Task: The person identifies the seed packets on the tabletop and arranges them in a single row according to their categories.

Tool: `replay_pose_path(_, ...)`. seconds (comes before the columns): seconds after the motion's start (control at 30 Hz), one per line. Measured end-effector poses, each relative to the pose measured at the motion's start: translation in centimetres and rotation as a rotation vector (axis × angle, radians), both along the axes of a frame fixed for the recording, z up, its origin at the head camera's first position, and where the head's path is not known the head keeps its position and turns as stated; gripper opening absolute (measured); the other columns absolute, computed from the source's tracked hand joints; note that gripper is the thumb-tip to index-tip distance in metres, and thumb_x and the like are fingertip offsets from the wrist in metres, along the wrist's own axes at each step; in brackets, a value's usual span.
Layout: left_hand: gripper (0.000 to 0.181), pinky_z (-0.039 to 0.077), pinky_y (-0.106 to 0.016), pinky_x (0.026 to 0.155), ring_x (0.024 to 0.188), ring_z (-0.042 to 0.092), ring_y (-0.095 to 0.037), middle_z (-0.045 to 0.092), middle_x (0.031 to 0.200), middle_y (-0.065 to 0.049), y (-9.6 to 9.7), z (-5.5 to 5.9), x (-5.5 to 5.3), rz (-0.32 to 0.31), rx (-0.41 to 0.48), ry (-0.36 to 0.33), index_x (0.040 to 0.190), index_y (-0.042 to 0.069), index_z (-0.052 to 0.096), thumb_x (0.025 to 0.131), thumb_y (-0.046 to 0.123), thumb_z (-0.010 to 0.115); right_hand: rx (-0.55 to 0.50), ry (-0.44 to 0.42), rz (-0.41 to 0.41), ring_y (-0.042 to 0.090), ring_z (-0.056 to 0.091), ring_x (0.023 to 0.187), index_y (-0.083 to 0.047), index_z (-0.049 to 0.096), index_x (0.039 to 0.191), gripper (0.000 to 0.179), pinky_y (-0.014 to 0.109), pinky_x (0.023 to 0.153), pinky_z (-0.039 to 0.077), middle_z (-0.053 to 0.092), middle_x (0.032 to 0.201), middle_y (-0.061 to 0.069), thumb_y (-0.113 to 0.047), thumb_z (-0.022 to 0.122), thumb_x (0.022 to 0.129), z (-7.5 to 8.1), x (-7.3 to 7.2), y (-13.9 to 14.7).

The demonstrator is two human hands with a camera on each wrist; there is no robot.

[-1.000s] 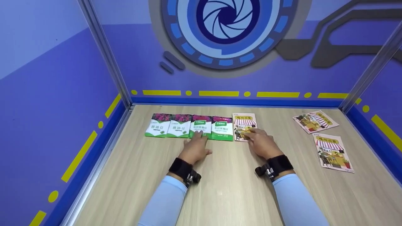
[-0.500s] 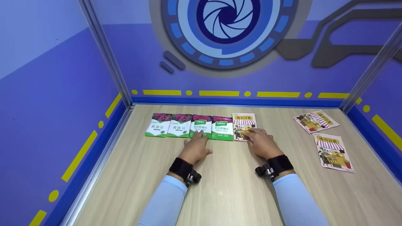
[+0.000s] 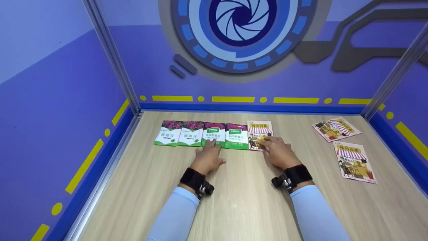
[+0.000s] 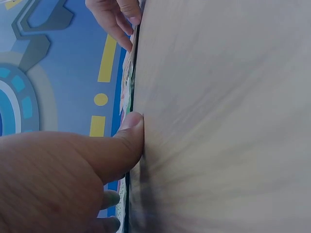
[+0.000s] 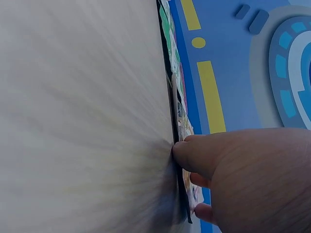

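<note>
Several green-and-white flower-seed packets [image 3: 189, 135] lie side by side in a row toward the back of the table. At the row's right end, a pink packet [image 3: 259, 129] printed with a striped shop awning lies against the last green one. My left hand [image 3: 208, 156] rests with its fingertips on the lower edge of the third green packet [image 3: 214, 129], thumb out to the side. On the pink packet's lower right part lie the fingers of my right hand [image 3: 280, 152]. The right wrist view has its thumb [image 5: 187, 153] at the packet's near edge.
Two more awning packets lie on the right: a tilted one [image 3: 336, 129] near the back and another [image 3: 355, 163] closer to me. The wooden table [image 3: 237, 201] is bounded by blue printed walls [image 3: 147, 67] at the back and both sides.
</note>
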State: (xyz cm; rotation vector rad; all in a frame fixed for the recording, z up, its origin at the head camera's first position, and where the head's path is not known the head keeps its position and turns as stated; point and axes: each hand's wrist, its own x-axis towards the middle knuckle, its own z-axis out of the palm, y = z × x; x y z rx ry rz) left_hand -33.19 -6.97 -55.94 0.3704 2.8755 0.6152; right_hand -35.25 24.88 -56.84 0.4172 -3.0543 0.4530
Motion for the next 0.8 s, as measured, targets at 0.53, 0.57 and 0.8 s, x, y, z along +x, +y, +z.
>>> replay_pose_path(0.53, 0.075, 0.021, -0.079, 0.137, 0.178, 0.016, -0.045, 0.027, 0.189, -0.017, 0.1, 0.0, -0.2, 0.024, -0.008, -0.001, 0.172, 0.012, 0.050, 0.108, 0.040, 0.079, -0.079, -0.002, -0.005, 0.048, 0.050, 0.161, -0.013, 0.070, 0.157, 0.047, 0.084, 0.117, 0.044, 0.060, 0.169, 0.018, -0.023, 0.071, 0.111, 0.4, -0.3, 0.8)
replay_pose_path(0.57, 0.075, 0.021, -0.079, 0.137, 0.178, 0.016, -0.045, 0.027, 0.189, -0.018, 0.1, 0.0, -0.2, 0.025, -0.010, -0.002, 0.172, 0.012, 0.050, 0.108, 0.040, 0.078, -0.094, -0.005, -0.013, 0.049, 0.049, 0.161, -0.012, 0.070, 0.157, 0.047, 0.085, 0.119, 0.042, 0.059, 0.170, 0.019, -0.023, 0.070, 0.112, 0.6, -0.3, 1.1)
replay_pose_path(0.8, 0.075, 0.025, -0.078, 0.137, 0.176, 0.018, -0.051, 0.027, 0.187, -0.023, 0.2, -0.1, -0.3, 0.028, -0.020, 0.016, 0.171, 0.012, 0.052, 0.108, 0.041, 0.079, -0.181, -0.009, -0.118, 0.056, 0.047, 0.159, -0.004, 0.059, 0.163, 0.054, 0.080, 0.128, 0.035, 0.053, 0.171, 0.028, -0.026, 0.066, 0.115, 1.1, -0.4, 4.9)
